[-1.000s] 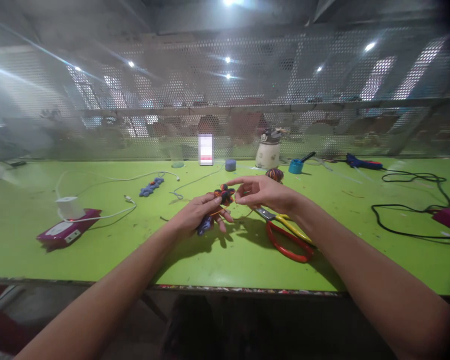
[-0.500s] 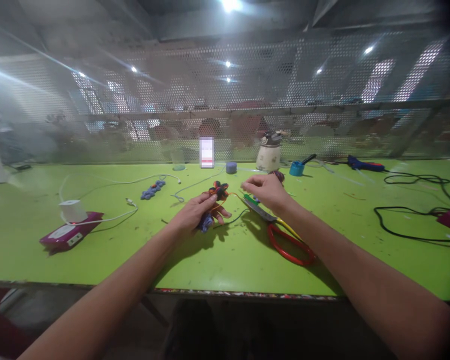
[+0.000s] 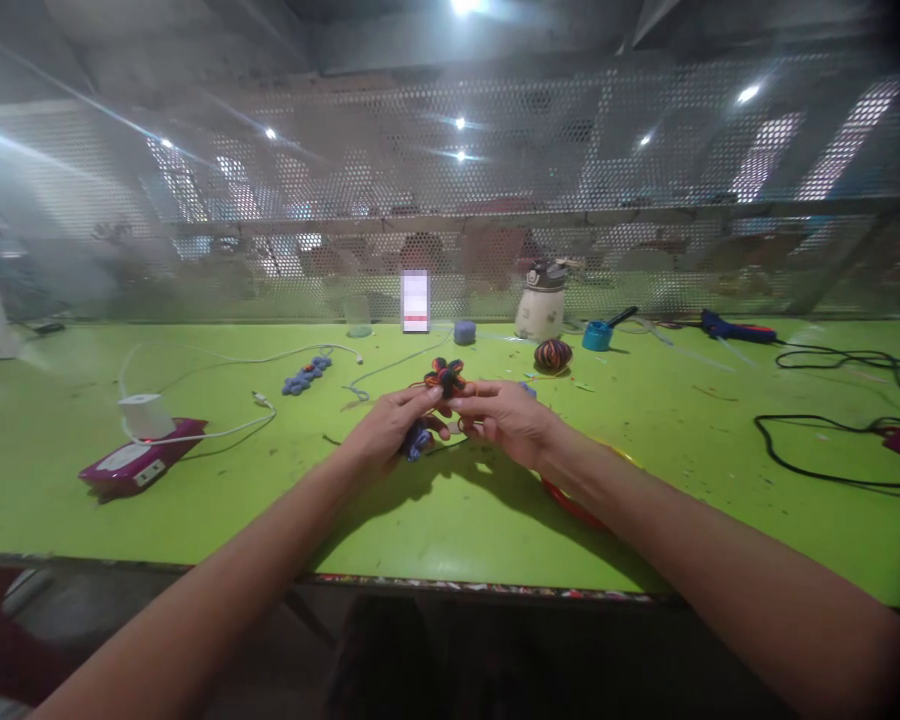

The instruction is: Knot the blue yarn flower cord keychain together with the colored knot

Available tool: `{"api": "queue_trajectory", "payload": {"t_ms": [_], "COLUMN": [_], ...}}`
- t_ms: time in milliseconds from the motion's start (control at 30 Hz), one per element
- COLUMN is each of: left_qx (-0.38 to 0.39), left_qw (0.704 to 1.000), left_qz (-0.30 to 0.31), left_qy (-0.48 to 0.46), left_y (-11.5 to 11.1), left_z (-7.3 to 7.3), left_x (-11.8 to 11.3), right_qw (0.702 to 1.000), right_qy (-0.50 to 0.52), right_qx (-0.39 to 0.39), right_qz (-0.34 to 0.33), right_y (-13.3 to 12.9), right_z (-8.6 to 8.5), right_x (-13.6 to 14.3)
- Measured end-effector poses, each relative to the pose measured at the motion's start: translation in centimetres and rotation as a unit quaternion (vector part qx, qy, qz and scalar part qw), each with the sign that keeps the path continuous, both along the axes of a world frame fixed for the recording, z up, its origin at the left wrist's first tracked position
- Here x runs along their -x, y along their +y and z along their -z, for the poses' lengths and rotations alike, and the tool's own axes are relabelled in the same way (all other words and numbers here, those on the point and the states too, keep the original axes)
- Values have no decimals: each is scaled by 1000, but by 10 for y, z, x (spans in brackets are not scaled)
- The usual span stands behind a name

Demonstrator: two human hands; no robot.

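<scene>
Left hand [image 3: 390, 428] pinches one dark yarn flower [image 3: 445, 378] beside the right hand [image 3: 516, 415].

a craft workshop: scrap-littered worktable [image 3: 465, 535], yarn ball [image 3: 553, 356], corded tool [image 3: 739, 328], perforated screen [image 3: 525, 185]

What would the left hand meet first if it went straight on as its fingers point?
Probably the right hand, close by at the multicoloured yarn flower; depth is unclear, so it may be touching the left hand.
</scene>
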State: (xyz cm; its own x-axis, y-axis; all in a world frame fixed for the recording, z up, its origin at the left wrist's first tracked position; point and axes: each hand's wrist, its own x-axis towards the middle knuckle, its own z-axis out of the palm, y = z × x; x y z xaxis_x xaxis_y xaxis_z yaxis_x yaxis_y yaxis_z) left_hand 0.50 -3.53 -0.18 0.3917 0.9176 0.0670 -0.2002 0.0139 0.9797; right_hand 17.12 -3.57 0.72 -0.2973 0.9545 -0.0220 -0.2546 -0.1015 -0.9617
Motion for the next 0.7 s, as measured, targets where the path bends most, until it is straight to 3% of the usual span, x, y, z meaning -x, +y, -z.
{"api": "queue_trajectory", "payload": {"t_ms": [133,400,500,600,633,700], "left_qx": [10,-29,-31,-25,-22,-12], "left_qw": [1000,996,995,995,995,996], "left_qz": [-17,-89,-92,-98,-97,-90], "left_qy": [-16,-6,-3,-8,-11,-20], "left_y": [2,4,5,7,7,7], "left_z": [2,-1,-1,2,3,4], "left_x": [1,1,1,1,1,1], "right_qw": [1000,977,925,821,803,822], "right_qy": [0,-188,-257,-271,-266,-266], "right_qx": [-3,-92,-218,-379,-410,-411], "right_qz": [8,33,176,330,342,291], "right_y": [0,1,0,-4,-7,-10], "right_z": [2,1,-9,-16,-17,-14], "right_x": [0,-1,-8,-14,-13,-9]}}
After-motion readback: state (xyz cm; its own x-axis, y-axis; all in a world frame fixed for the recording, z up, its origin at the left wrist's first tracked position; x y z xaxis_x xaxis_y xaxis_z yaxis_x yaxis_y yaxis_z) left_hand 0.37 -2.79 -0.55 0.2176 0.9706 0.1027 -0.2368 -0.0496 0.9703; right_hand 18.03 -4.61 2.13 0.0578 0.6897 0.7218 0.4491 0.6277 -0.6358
